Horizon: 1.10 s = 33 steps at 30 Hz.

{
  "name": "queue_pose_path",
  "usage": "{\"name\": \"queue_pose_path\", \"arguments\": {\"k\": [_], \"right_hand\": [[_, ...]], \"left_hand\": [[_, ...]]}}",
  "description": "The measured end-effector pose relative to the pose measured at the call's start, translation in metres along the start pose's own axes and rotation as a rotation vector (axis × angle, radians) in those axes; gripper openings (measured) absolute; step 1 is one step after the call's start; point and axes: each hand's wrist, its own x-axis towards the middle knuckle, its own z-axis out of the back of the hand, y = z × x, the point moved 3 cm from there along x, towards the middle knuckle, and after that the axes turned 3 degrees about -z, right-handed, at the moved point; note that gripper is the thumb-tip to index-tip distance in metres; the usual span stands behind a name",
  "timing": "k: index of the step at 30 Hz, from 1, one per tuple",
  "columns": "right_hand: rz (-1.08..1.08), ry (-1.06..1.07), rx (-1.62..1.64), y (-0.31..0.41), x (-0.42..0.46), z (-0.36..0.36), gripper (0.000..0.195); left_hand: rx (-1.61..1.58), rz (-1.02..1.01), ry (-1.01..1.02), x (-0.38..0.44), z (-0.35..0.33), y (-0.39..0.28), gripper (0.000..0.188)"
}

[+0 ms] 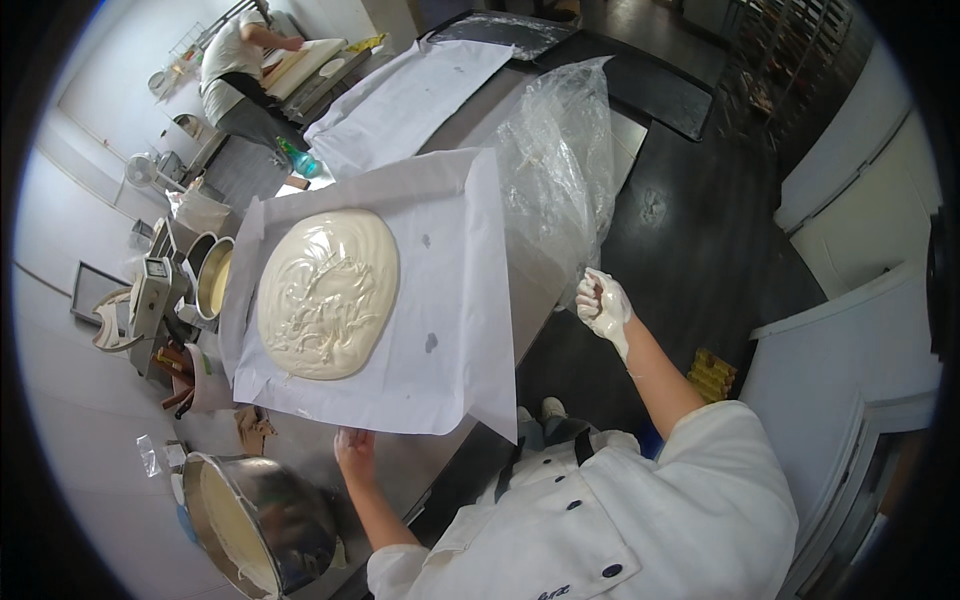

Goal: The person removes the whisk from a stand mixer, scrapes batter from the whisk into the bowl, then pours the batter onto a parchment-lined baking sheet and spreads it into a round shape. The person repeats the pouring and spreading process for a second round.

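Observation:
A wide pool of pale, glossy batter lies on the left part of a paper-lined tray, whose paper stands up at the edges. My left hand is at the tray's near edge, its fingers partly hidden under the paper; whether they grip the tray I cannot tell. My right hand is off to the right of the tray, coated in batter, its fingers curled with no object visible in them. Batter also runs down the wrist. Clear plastic sheeting lies just beyond this hand.
At the lower left a large steel bowl holds more batter. A scale, a round pan and a tub of tools stand along the left. Behind are another paper-lined tray, a spray bottle, dark trays and a co-worker.

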Motion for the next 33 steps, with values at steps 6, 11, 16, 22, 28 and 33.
{"name": "queue_pose_path", "arguments": {"k": [6, 11, 16, 22, 28, 33], "right_hand": [[0.038, -0.126, -0.130, -0.009, 0.006, 0.002, 0.031], [-0.045, -0.065, -0.474, -0.049, 0.033, -0.020, 0.028], [0.409, 0.374, -0.484, -0.074, 0.053, -0.030, 0.035], [0.994, 0.160, -1.601, -0.078, 0.068, -0.022, 0.020], [0.486, 0.412, -0.945, -0.064, 0.055, -0.045, 0.029], [0.454, 0.228, -1.097, -0.039, 0.071, -0.058, 0.025]], "left_hand": [[-0.156, -0.116, 0.142, 0.026, -0.036, 0.027, 0.036], [-0.187, -0.158, 0.102, 0.034, -0.058, 0.027, 0.038], [-0.132, -0.202, -0.136, 0.012, -0.054, 0.024, 0.045], [-0.271, -0.036, 0.026, -0.019, -0.046, 0.021, 0.046], [-0.230, -0.093, -0.028, -0.015, -0.061, 0.035, 0.045], [-0.211, -0.142, -0.073, -0.023, -0.085, 0.037, 0.045]]}}
